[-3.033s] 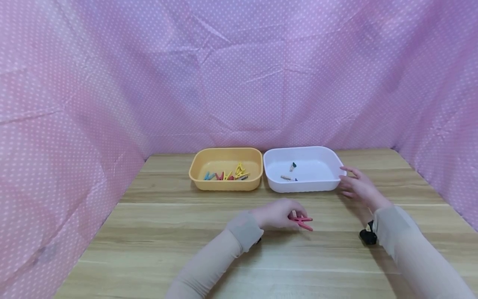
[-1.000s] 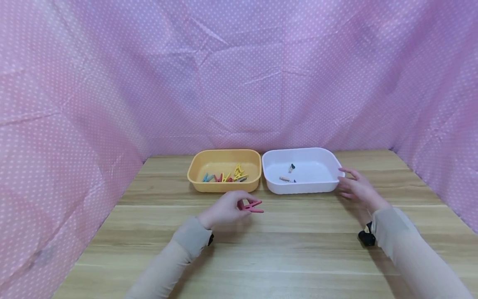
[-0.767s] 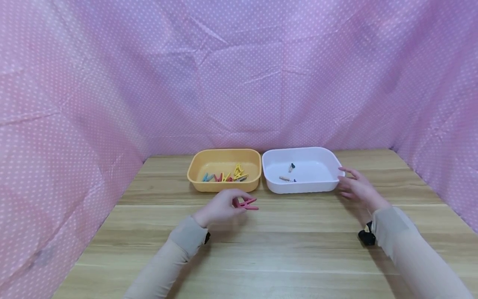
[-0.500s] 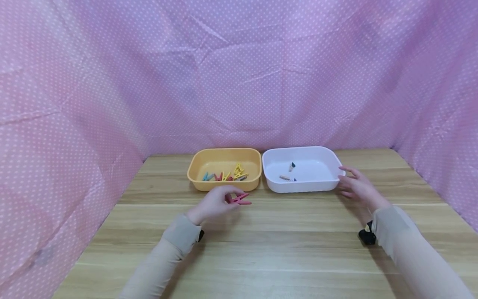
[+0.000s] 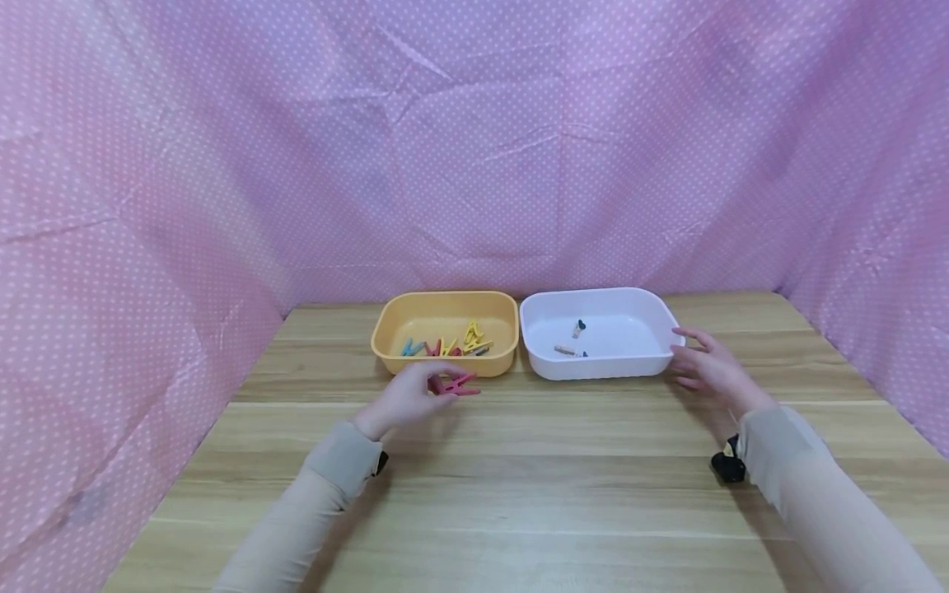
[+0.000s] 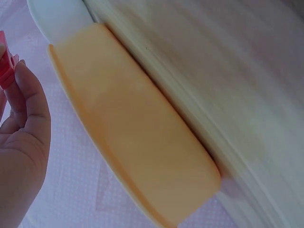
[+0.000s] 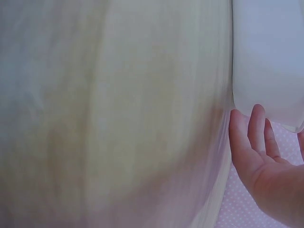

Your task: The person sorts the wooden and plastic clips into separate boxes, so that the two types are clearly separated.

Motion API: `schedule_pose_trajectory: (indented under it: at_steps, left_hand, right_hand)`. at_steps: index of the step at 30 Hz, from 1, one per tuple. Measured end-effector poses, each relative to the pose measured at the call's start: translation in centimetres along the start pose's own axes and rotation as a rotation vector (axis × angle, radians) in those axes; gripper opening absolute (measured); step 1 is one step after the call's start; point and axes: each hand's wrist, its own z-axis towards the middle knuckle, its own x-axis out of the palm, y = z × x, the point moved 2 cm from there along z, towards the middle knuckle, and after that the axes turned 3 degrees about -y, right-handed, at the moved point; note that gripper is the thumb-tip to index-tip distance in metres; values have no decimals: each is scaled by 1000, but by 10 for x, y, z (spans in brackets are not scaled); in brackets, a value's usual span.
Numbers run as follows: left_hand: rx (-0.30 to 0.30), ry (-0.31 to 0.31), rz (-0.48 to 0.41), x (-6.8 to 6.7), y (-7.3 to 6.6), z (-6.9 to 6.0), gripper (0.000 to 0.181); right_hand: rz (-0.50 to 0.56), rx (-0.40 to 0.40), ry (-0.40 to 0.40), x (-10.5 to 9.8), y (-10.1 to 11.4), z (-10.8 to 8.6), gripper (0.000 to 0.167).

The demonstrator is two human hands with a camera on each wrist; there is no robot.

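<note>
My left hand [image 5: 408, 397] pinches a red plastic clothespin [image 5: 461, 385] just in front of the yellow bin [image 5: 447, 366], above the table. In the left wrist view, thumb and fingers grip one end of the clothespin [image 6: 6, 69], which is cut off by the frame's edge. Inside the yellow bin lie several clothespins: yellow ones [image 5: 472, 333], red ones [image 5: 432, 349] and a blue one [image 5: 412, 347]. My right hand [image 5: 713, 372] rests its outstretched fingers at the right end of the white bin [image 5: 608, 368]; in the right wrist view the fingertips [image 7: 257, 110] meet its wall.
Both bins stand side by side at the back of the wooden table [image 5: 519, 486]. The white bin holds a few small wooden clothespins [image 5: 566, 350], one with a dark piece on its end. A pink dotted curtain [image 5: 474, 165] hangs behind and along the sides.
With the red clothespin pinched, my left hand has moved left and away from me, from the middle of the table to the yellow bin's front. My right hand has stayed at the white bin.
</note>
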Motion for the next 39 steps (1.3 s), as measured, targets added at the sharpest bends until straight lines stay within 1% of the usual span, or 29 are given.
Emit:
schedule_pose_trajectory:
  at_steps: [2,6,8,11,14,17,21,27,32,39]
  left_hand:
    - [-6,-20,7,-4,1,0,32]
    - [-12,-68,14,-13,2,1,31]
    - [-23,-82,11,-18,2,1,29]
    - [-30,-88,-2,-24,2,1,28]
    - [-15,-96,-16,-29,4,2,28]
    - [7,-107,-12,-35,5,4,28]
    - [-11,-108,-3,-43,6,5,29]
    - [-56,-118,10,-54,9,8,30]
    - [-62,-113,31,-61,11,11,30]
    - [-57,-90,86,-65,9,17,29]
  right_hand:
    - [12,6,-1,0,0,0,49]
    - [23,4,0,0,0,-1,47]
    - [25,0,3,0,1,-1,51]
    - [27,0,8,0,1,0,57]
    - [24,3,12,-1,2,1,63]
    - [2,0,11,-1,3,2,66]
    - [-22,0,10,-1,3,1,65]
    - [-17,5,19,0,1,0,64]
    - [-16,6,16,1,1,0,61]
    - [-18,8,12,1,2,0,60]
